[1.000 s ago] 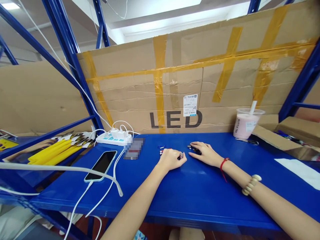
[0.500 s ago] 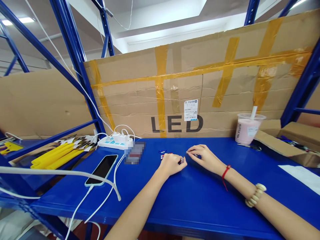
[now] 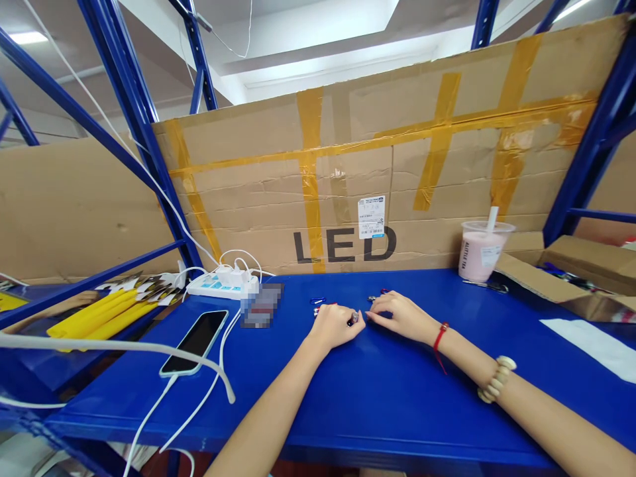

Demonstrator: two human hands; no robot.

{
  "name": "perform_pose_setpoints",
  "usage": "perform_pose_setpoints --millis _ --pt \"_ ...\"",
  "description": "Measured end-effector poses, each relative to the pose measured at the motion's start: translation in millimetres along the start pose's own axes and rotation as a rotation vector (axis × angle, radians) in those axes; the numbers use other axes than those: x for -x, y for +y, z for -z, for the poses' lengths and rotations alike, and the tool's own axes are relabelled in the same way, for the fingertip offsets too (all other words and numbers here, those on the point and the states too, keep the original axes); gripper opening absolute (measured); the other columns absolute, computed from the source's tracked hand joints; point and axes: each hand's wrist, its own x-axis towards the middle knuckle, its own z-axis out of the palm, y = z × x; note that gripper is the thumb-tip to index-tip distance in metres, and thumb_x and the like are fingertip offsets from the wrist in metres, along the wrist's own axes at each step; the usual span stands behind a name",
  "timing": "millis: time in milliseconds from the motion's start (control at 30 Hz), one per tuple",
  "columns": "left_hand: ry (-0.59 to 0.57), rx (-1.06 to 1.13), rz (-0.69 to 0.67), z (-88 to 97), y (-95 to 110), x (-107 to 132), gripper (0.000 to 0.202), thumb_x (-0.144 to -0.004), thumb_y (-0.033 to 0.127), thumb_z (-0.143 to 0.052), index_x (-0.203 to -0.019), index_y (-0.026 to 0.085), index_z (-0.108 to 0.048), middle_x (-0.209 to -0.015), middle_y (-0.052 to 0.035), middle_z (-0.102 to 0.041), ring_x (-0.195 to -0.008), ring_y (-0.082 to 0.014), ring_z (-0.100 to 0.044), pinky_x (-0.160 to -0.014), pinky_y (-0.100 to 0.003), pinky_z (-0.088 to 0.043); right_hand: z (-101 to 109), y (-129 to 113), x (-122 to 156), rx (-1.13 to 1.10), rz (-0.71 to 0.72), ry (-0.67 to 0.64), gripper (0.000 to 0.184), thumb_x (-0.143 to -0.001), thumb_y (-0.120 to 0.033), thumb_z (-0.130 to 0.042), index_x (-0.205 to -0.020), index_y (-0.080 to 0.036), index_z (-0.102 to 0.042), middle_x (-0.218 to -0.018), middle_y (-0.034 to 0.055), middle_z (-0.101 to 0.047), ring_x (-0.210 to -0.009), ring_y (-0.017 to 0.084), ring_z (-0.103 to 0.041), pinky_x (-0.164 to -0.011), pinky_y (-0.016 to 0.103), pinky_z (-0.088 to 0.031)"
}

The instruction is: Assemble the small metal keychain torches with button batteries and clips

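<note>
My left hand (image 3: 334,326) rests low over the blue tabletop, its fingers curled around a small cylindrical thing (image 3: 354,318) with a shiny end. Most of that thing is hidden in the grip. Just beyond the knuckles lie a small red-and-white piece (image 3: 318,311), partly covered, and a blue clip-like piece (image 3: 318,301). My right hand (image 3: 400,313) is to the right, palm down, with thumb and bent fingers apart and nothing visible between them. A small metal piece (image 3: 371,299) and a dark red-and-blue piece (image 3: 384,291) lie at its fingertips.
On the left are a phone (image 3: 195,342) with a cable, a power strip (image 3: 223,283) and yellow tubes (image 3: 99,311). A pink drink cup (image 3: 481,253), scissors (image 3: 485,286), an open carton (image 3: 586,281) and white paper (image 3: 591,346) sit right. Cardboard (image 3: 248,199) stands behind.
The whole view has shifted slightly. The dark piece that showed between my right thumb and fingers now lies beyond the fingertips. My left hand keeps its grip.
</note>
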Motion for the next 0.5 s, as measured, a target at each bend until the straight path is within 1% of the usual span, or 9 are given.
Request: perform_pose_setpoints --millis 100,267,367,500 --pt "-0.013 0.005 0.004 1.1 0.1 -0.1 0.034 -0.077 0.02 -0.042 -0.044 0.015 -0.049 -0.046 -0.0007 -0.057 -0.042 -0.0102 -0.052 -0.049 -0.021 -0.036 -0.7 1.1 0.3 0.009 -0.007 0.011 0.041 -0.088 -0.042 -0.035 -0.072 -0.019 -0.064 -0.078 0.0022 -0.065 -0.076 0.013 -0.058 -0.079 0.029 -0.037" --pt "-0.007 0.009 0.002 1.6 -0.2 -0.2 0.034 -0.078 0.02 -0.042 -0.044 0.015 -0.049 -0.046 -0.0004 -0.057 -0.042 -0.0102 -0.052 -0.049 -0.022 -0.036 -1.4 4.7 0.5 0.025 0.009 0.009 0.037 -0.088 -0.039 -0.037 -0.074 -0.02 -0.066 -0.083 0.001 -0.066 -0.085 0.014 -0.059 -0.081 0.029 -0.036" --pt "0.01 0.006 -0.007 1.9 0.1 -0.7 0.035 -0.077 0.019 -0.042 -0.044 0.015 -0.049 -0.046 0.0001 -0.057 -0.041 -0.0092 -0.051 -0.048 -0.021 -0.036 -0.7 6.7 0.8 0.032 0.001 0.0 0.035 -0.087 -0.039 -0.038 -0.074 -0.021 -0.066 -0.083 0.0004 -0.066 -0.085 0.014 -0.059 -0.081 0.028 -0.036" --pt "0.005 0.001 -0.01 2.6 0.6 -1.1 0.035 -0.077 0.019 -0.042 -0.043 0.015 -0.048 -0.045 0.0003 -0.056 -0.04 -0.009 -0.049 -0.048 -0.021 -0.034 0.3 8.9 0.7 0.027 -0.016 -0.002 0.035 -0.087 -0.038 -0.039 -0.074 -0.021 -0.066 -0.081 0.0001 -0.066 -0.083 0.014 -0.059 -0.079 0.028 -0.037"
